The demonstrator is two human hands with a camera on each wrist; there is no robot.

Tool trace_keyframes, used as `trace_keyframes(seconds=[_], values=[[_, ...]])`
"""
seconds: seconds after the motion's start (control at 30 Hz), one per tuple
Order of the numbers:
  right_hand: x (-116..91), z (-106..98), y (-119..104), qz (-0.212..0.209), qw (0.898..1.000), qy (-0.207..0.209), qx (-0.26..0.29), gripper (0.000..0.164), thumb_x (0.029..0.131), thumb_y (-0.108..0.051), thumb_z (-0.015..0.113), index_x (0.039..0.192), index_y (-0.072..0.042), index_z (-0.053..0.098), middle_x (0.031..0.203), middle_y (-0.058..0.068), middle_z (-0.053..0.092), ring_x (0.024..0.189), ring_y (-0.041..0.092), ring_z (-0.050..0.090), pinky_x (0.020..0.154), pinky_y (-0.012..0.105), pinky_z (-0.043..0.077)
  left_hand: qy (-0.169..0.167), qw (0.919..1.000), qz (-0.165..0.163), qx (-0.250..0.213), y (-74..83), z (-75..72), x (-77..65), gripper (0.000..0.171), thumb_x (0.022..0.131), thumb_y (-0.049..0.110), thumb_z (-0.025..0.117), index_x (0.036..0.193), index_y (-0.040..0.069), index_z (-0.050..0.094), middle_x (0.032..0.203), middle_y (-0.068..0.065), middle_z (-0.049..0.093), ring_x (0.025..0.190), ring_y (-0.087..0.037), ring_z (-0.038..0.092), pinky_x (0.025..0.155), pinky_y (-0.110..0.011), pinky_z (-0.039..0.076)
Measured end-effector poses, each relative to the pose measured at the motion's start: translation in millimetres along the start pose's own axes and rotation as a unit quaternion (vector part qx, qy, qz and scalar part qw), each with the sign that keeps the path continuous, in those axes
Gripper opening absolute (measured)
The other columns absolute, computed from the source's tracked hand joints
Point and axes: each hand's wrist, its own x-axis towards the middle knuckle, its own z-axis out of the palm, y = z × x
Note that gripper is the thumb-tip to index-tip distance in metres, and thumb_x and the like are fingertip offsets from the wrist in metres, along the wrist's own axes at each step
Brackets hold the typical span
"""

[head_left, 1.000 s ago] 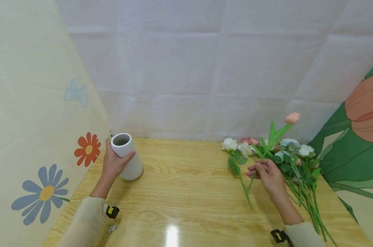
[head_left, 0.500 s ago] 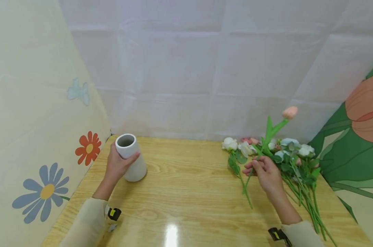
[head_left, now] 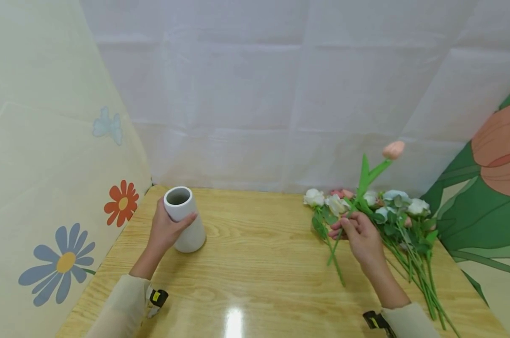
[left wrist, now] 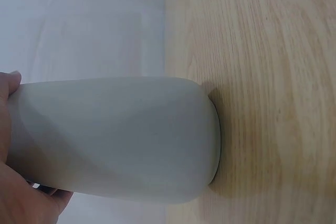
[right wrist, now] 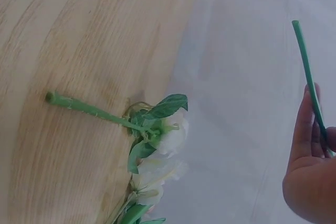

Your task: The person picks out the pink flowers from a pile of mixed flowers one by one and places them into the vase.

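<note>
My left hand [head_left: 166, 230] grips the upper part of a white vase [head_left: 190, 234], thumb on its near side. The vase's round mouth faces up with no flower in it, and in the left wrist view the vase [left wrist: 121, 135] has its base at the wooden table. Over on the right, my right hand [head_left: 362, 239] pinches the green stem of a pink tulip [head_left: 393, 150] between thumb and fingers. The tulip's bloom leans up and to the right, above the other flowers. In the right wrist view the lower stem [right wrist: 307, 61] sticks out past the fingers.
A white rose [head_left: 314, 197] lies left of the right hand, its stem pointing toward me. Several more flowers [head_left: 407, 220] lie heaped at the table's right side, stems toward the front. A white cloth [head_left: 238, 117] hangs behind the wooden table [head_left: 255, 263].
My left hand and the vase have shifted a little to the right and nearer. My right hand has moved slightly left and up, carrying the tulip.
</note>
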Motion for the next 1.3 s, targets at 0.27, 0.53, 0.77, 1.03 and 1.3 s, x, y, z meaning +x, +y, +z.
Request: trace_keyframes(seconds=[0.27,0.53,0.77,1.03,1.3], values=[[-0.2,6.4,-7.9,0.002,1.0,0.0,0.022,0.019,0.107,-0.017,0.049,0.113,0.001,0.052,0.087,-0.007,0.072,0.075,0.01,0.072,0.07,0.025,0.058,0.0,0.9998,0.015,-0.011,-0.1,5.5,-4.0,0.092,0.081,0.02,0.085,0.15,0.001,0.027,0.137,-0.022,0.048,0.122,-0.039,0.051,0.104,-0.06,0.041],[-0.7,13.3,-15.1,-0.012,0.998,0.001,0.065,0.019,0.106,-0.012,0.051,0.113,0.005,0.051,0.086,-0.004,0.074,0.073,0.01,0.072,0.068,0.026,0.058,-0.007,0.9995,0.022,-0.022,-0.7,11.1,-8.4,0.09,0.081,0.019,0.086,0.148,0.001,0.029,0.135,-0.021,0.05,0.121,-0.039,0.053,0.103,-0.059,0.042],[-0.3,16.7,-20.4,-0.029,0.998,-0.008,0.057,0.016,0.106,-0.013,0.051,0.113,0.001,0.053,0.088,-0.002,0.073,0.075,0.011,0.072,0.07,0.028,0.059,-0.012,0.9991,0.032,-0.025,2.3,16.7,-12.9,0.09,0.08,0.018,0.086,0.148,0.0,0.03,0.134,-0.021,0.052,0.12,-0.039,0.054,0.102,-0.057,0.042],[1.1,24.0,-26.5,-0.039,0.996,-0.015,0.074,0.015,0.106,-0.012,0.051,0.112,0.001,0.055,0.088,-0.002,0.074,0.075,0.011,0.072,0.069,0.028,0.059,-0.027,0.9987,0.032,-0.03,6.7,22.1,-18.9,0.091,0.08,0.02,0.087,0.148,0.0,0.03,0.134,-0.02,0.052,0.12,-0.037,0.055,0.102,-0.056,0.043],[1.1,30.8,-32.5,-0.042,0.995,-0.019,0.088,0.016,0.106,-0.012,0.05,0.112,0.002,0.054,0.088,-0.001,0.074,0.076,0.012,0.073,0.069,0.027,0.058,-0.035,0.9982,0.04,-0.026,9.7,26.6,-24.5,0.09,0.08,0.021,0.087,0.148,0.002,0.031,0.134,-0.019,0.053,0.119,-0.036,0.056,0.1,-0.057,0.045]])
